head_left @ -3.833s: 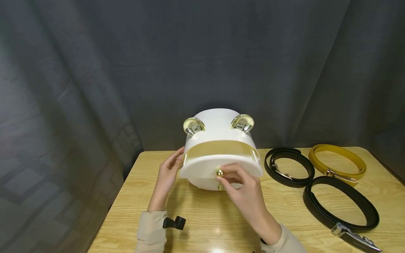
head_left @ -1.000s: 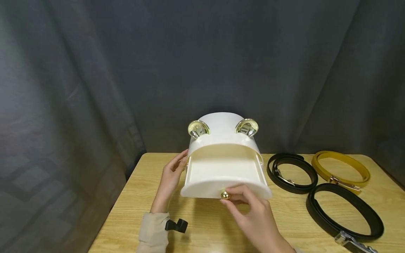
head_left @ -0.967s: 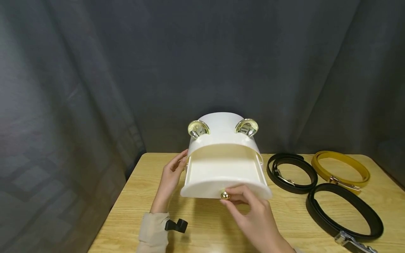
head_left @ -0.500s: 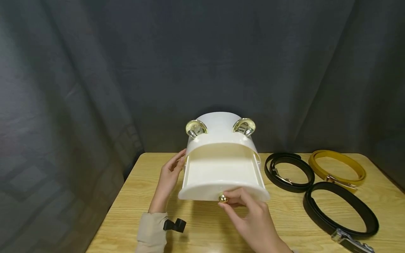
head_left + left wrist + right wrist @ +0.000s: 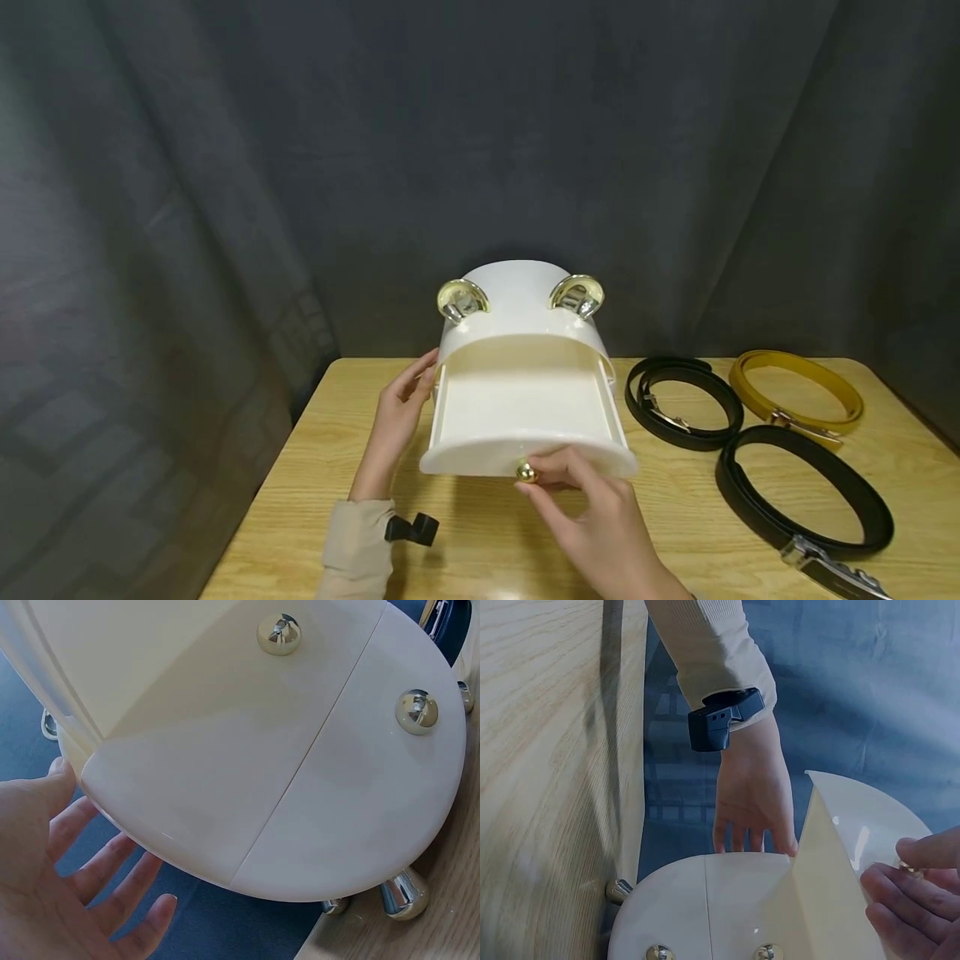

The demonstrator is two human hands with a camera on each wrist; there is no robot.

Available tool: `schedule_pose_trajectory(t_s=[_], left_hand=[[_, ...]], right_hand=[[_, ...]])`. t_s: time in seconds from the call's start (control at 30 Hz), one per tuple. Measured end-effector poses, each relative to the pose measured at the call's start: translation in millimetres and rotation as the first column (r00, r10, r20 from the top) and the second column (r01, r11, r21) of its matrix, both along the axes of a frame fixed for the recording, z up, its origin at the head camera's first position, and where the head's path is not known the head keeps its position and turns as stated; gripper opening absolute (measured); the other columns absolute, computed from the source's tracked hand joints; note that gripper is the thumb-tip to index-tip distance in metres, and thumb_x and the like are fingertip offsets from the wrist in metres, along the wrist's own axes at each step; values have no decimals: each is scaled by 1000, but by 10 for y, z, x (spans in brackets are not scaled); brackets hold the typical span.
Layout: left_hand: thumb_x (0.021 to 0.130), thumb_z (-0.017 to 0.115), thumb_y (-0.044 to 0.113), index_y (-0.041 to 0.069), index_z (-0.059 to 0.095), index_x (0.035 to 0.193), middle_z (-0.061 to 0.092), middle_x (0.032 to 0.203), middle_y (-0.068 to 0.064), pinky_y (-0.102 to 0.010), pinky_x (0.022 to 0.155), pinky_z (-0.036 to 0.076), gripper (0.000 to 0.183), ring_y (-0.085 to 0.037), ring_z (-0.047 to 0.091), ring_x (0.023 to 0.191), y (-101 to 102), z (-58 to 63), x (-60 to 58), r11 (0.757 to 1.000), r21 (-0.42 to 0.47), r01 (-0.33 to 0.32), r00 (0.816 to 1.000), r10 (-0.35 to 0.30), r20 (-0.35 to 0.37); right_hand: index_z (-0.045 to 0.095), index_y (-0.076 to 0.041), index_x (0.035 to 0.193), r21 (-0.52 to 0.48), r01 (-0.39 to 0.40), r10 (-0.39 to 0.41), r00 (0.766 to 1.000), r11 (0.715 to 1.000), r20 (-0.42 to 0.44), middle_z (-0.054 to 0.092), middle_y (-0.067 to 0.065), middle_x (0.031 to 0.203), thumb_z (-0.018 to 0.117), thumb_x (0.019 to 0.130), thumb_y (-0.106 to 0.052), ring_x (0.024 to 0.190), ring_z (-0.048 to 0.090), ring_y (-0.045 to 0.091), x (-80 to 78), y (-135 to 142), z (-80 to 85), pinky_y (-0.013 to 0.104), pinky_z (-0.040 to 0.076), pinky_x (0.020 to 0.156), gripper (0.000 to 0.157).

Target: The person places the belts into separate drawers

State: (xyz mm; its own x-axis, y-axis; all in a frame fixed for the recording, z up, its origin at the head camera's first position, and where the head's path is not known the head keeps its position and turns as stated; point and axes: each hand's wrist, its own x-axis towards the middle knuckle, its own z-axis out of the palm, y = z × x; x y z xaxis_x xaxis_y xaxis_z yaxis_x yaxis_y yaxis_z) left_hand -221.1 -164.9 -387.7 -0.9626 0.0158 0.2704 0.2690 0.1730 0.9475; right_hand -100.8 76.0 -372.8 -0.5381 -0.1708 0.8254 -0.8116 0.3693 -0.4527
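Note:
A white rounded drawer box [image 5: 517, 292] with two gold ears stands on the table. Its top drawer [image 5: 517, 404] is pulled well out, and nothing lies on the visible drawer floor. My right hand [image 5: 596, 521] pinches the round gold knob [image 5: 526, 473] on the drawer front between thumb and fingers. On the box's left side my left hand [image 5: 397, 417] rests, its thumb by the front edge and its fingers spread along the wall in the left wrist view. Below the pulled drawer, two lower fronts show gold knobs [image 5: 417, 712], and short gold feet [image 5: 405, 894] hold the box up.
Three coiled belts lie on the right of the wooden table [image 5: 300, 533]: a smaller black belt [image 5: 731, 392], a mustard-yellow belt [image 5: 847, 392] and a larger black belt [image 5: 873, 500] with a silver buckle. A dark curtain [image 5: 480, 150] hangs behind the table.
Since the oldest frame, the right hand has drawn the top drawer much farther out towards me by its knob. Over the last second it barely moves, and the left hand stays on the box's side.

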Motion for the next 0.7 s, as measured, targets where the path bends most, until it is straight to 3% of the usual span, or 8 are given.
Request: schedule_pose_trajectory(t_s=[0.2, 0.3, 0.53, 0.7], left_hand=[[104, 54, 29, 15, 57, 141, 60, 135, -8, -46, 97, 46, 40, -26, 60, 114, -4, -11, 3, 1000, -11, -8, 1000, 8, -8], [103, 55, 30, 16, 58, 141, 60, 136, -6, -47, 96, 46, 40, -25, 60, 114, 3, -16, 7, 1000, -21, -11, 1000, 11, -6], [103, 55, 29, 16, 57, 141, 59, 138, -6, -50, 98, 45, 40, -26, 60, 115, 1, -20, 8, 1000, -20, -6, 1000, 5, -12], [104, 53, 28, 15, 56, 142, 59, 137, -9, -51, 99, 44, 40, -28, 59, 116, -1, -10, 4, 1000, -28, -4, 1000, 4, -9]], right_hand=[[65, -5, 96, 2, -9, 9, 1000, 1000, 3, 72, 6, 94, 79, 84, -11, 75, 71, 14, 22, -2, -7, 16, 54, 69, 19], [65, -6, 96, 8, -2, 2, 1000, 1000, 3, 72, 5, 94, 72, 92, -22, 75, 71, 13, 35, 5, -10, 16, 54, 68, 18], [65, -8, 97, 27, 16, -16, 1000, 1000, -5, 73, 3, 94, 73, 91, -23, 75, 71, 13, 46, 18, -1, 16, 54, 66, 18], [65, -10, 96, 34, 38, -38, 999, 999, 2, 73, 2, 94, 66, 94, -33, 76, 71, 12, 69, 20, 12, 15, 53, 68, 23]])
